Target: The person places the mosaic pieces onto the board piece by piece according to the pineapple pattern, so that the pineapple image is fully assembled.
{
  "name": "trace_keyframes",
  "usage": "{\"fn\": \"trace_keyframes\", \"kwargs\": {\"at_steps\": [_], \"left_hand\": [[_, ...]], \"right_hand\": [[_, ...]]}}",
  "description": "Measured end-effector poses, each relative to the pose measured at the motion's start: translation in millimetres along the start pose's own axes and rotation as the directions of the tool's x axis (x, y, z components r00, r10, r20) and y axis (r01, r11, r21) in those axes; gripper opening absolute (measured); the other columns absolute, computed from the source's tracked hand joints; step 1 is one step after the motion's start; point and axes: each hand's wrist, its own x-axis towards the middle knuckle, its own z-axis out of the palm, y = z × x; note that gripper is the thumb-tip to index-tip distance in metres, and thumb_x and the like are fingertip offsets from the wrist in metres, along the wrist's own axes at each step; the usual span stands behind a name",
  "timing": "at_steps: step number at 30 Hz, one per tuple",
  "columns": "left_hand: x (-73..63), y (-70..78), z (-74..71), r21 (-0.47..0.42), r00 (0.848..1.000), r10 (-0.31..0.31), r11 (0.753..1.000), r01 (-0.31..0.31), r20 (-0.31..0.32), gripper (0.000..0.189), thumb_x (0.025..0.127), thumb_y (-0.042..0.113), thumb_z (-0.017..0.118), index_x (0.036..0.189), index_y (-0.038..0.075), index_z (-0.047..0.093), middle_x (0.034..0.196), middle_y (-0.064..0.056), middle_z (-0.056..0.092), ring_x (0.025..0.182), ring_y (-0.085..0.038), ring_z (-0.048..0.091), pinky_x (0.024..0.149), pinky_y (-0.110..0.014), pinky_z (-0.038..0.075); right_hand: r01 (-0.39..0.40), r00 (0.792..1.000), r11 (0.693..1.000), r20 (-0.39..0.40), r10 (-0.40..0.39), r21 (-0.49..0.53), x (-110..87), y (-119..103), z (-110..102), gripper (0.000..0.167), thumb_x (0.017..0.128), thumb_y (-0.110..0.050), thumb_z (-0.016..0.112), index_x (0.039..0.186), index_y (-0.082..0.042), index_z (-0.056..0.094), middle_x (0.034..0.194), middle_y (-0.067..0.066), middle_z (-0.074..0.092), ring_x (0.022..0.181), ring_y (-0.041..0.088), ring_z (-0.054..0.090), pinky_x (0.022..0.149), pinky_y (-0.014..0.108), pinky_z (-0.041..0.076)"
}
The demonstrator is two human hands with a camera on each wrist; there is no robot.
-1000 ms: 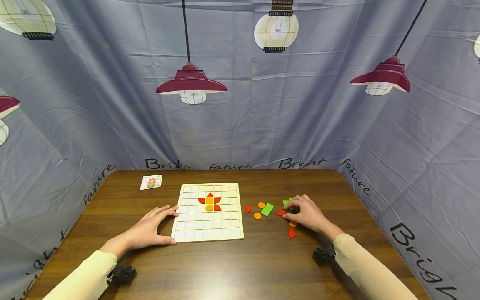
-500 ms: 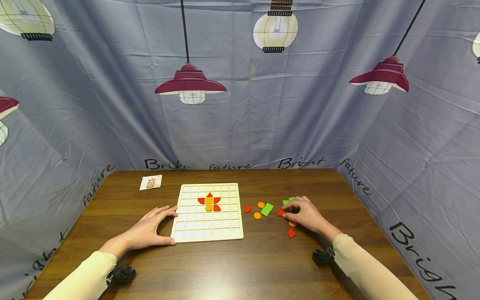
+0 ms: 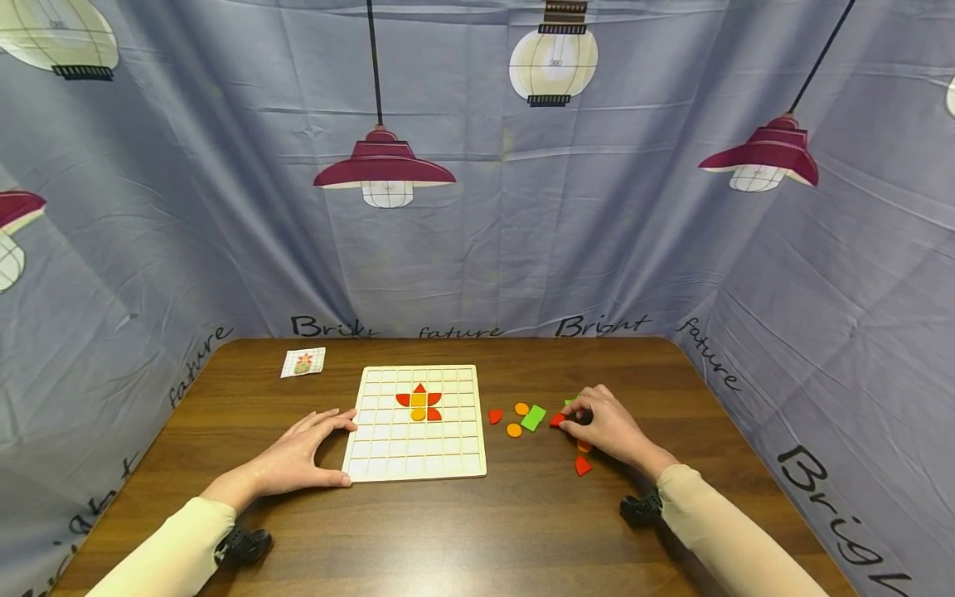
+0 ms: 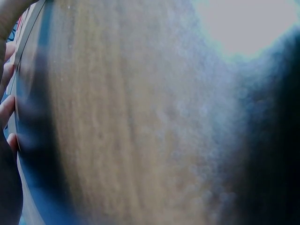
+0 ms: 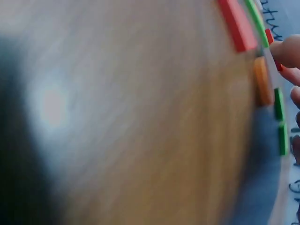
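Note:
A cream square grid board (image 3: 406, 456) lies on the brown table, bearing a small figure of red and orange pieces (image 3: 419, 400). My left hand (image 3: 294, 460) rests at the board's left side, fingertips along that edge and thumb at the near corner. To the right of the board, my right hand (image 3: 615, 427) pinches a small red tile (image 3: 556, 420) between thumb and index finger. The same tile (image 5: 268, 35) shows edge-on at the fingertips in the right wrist view. Part of it is hidden by the fingers.
Between board and right hand lie a red piece (image 3: 496, 416), two orange discs (image 3: 514, 430) and a green rectangle (image 3: 533, 418). Another red piece (image 3: 583, 466) lies nearer me. Green pieces and an orange disc (image 3: 584, 446) sit partly under the right hand. A pattern card (image 3: 302, 362) lies back left.
My right hand has shifted slightly left with the red tile, which has moved a little away from where it lay. The left hand and the board have stayed in place.

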Motion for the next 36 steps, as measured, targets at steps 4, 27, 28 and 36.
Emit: {"fn": "trace_keyframes", "kwargs": {"at_steps": [4,27,28,36], "left_hand": [[0.4,0.1,0.4,0.003,1.000,-0.004,1.000,0.004,0.002,0.078,0.076,0.065,0.081,0.136,0.021,0.058,0.161,-0.004,0.041,0.147,-0.042,0.031,0.115,-0.071,0.018],[2.7,-0.3,0.7,0.009,0.999,-0.025,1.000,0.025,0.022,0.080,0.076,0.067,0.079,0.139,0.024,0.056,0.162,-0.003,0.038,0.148,-0.044,0.028,0.115,-0.071,0.019],[2.9,-0.2,0.4,0.008,0.999,-0.026,1.000,0.026,0.022,0.080,0.076,0.067,0.079,0.139,0.024,0.056,0.162,-0.003,0.038,0.148,-0.045,0.027,0.115,-0.072,0.019],[0.0,-1.8,-2.4,-0.008,1.000,-0.012,1.000,0.012,0.012,0.079,0.076,0.063,0.082,0.138,0.020,0.057,0.162,-0.005,0.039,0.148,-0.042,0.029,0.117,-0.069,0.017]], "right_hand": [[0.017,1.000,0.999,-0.013,-0.017,0.049,13.4,-16,1,0.013,0.086,-0.033,0.084,0.094,-0.025,0.076,0.083,-0.011,0.055,0.087,0.016,0.047,0.069,0.030,0.040],[0.154,0.985,0.988,0.080,-0.152,-0.020,106.3,-177,107,0.014,0.087,-0.042,0.078,0.091,-0.029,0.077,0.084,-0.018,0.057,0.085,0.009,0.046,0.077,0.028,0.039],[0.151,0.987,0.988,0.067,-0.149,-0.023,107.8,-179,110,0.014,0.087,-0.042,0.079,0.090,-0.029,0.077,0.083,-0.018,0.056,0.084,0.009,0.046,0.075,0.028,0.039],[0.143,0.988,0.989,0.061,-0.142,-0.024,115.8,-193,122,0.017,0.086,-0.044,0.080,0.093,-0.029,0.079,0.083,-0.018,0.058,0.083,0.009,0.045,0.075,0.027,0.038]]}}
